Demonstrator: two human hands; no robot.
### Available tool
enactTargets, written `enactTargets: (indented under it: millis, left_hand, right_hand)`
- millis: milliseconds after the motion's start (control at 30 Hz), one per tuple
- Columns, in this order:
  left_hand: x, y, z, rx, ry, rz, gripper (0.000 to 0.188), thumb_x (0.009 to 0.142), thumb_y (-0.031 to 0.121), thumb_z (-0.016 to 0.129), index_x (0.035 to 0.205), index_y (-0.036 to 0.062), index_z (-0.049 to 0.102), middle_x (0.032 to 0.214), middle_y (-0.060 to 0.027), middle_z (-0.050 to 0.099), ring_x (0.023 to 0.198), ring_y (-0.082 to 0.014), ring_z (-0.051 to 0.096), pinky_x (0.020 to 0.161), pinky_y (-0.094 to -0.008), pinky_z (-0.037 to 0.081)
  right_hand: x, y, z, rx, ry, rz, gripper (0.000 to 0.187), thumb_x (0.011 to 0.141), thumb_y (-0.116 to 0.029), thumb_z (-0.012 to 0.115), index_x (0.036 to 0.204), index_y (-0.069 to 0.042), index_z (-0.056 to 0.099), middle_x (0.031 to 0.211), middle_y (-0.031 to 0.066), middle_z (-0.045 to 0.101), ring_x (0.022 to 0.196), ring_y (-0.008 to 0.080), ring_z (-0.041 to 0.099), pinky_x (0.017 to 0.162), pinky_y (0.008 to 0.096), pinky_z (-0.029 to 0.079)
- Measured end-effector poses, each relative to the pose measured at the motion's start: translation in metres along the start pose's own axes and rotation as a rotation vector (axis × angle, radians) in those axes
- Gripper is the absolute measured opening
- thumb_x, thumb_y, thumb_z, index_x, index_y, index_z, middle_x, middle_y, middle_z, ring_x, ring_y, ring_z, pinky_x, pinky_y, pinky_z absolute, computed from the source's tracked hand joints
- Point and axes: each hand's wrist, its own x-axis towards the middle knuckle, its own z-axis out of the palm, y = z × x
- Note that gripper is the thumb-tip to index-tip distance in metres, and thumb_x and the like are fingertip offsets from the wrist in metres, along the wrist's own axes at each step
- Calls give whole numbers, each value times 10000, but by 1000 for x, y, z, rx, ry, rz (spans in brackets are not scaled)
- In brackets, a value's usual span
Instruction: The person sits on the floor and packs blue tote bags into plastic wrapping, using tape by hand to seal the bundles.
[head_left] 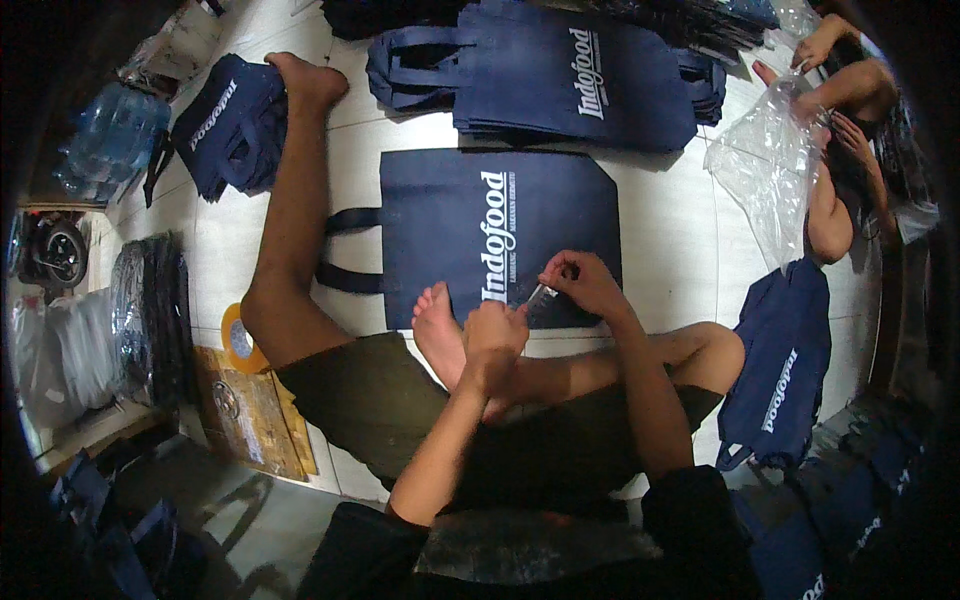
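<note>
Over the near edge of a dark blue tote bag point(430, 225) lying flat on the floor, my two hands are close together. My left hand point(497, 338) is closed in a loose fist. Thumb and fingers of my right hand point(585, 285) pinch a small, clear, glinting strip point(540, 298) that runs toward my left hand. It looks like thin plastic, but its kind is too small to make out. Whether the left fingers also grip it is hidden. The tote's two handles point(350, 280) point left, and white print crosses its front.
Beyond lies a thick stack of blue totes point(540, 80). Folded totes point(235, 125) are at far left, another blue bag point(785, 370) at right. A tape roll point(240, 338) rests by my left knee. At right, another person's hands point(825, 45) handle a clear plastic bag point(765, 165).
</note>
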Motion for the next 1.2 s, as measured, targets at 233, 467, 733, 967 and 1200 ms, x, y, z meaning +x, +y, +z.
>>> enactTargets:
  millis: [233, 467, 733, 967, 1200]
  left_hand:
    - [-4, 6, 2, 151, 2, -12, 429, 930, 379, 632, 894, -37, 730, 918, -287, 714, 906, -452, 704, 823, -523, 550]
    - [0, -6, -3, 329, 176, 154, 306, 836, 243, 720, 1009, 6, 633, 1004, -186, 679, 986, -364, 675, 838, -448, 557]
    - [12, -19, -22, 382, 178, 406, 369, 769, 198, 793, 1015, -6, 609, 1002, -198, 658, 996, -367, 640, 852, -453, 513]
    - [15, -27, -23, 371, 136, 399, 417, 740, 184, 798, 1062, 2, 606, 1075, -197, 633, 1068, -379, 601, 911, -459, 485]
    - [38, -13, -65, 357, 54, 813, 1011, 597, 179, 898, 1486, 120, 420, 1559, -223, 296, 1450, -401, 297, 1160, -498, 326]
  right_hand:
    - [-2, 5, 15, -405, 128, -291, 191, 809, -219, 790, 822, -63, 681, 737, 59, 642, 781, 276, 593, 773, 383, 465]
    - [-11, 9, 17, -525, 359, -215, 252, 818, -257, 790, 948, -76, 672, 964, 103, 643, 911, 297, 598, 807, 422, 477]
    - [-40, 11, 38, -916, -124, -785, 344, 933, -287, 656, 1248, -151, 640, 1296, 68, 614, 1222, 268, 546, 1023, 475, 431]
    - [-42, -5, -2, -1163, -121, -700, 424, 964, -337, 612, 1361, -185, 598, 1488, 50, 476, 1353, 247, 444, 1075, 508, 376]
    - [-15, 1, 26, -862, 346, -427, 435, 873, -351, 734, 1272, -187, 682, 1234, 90, 558, 1143, 276, 507, 954, 461, 389]
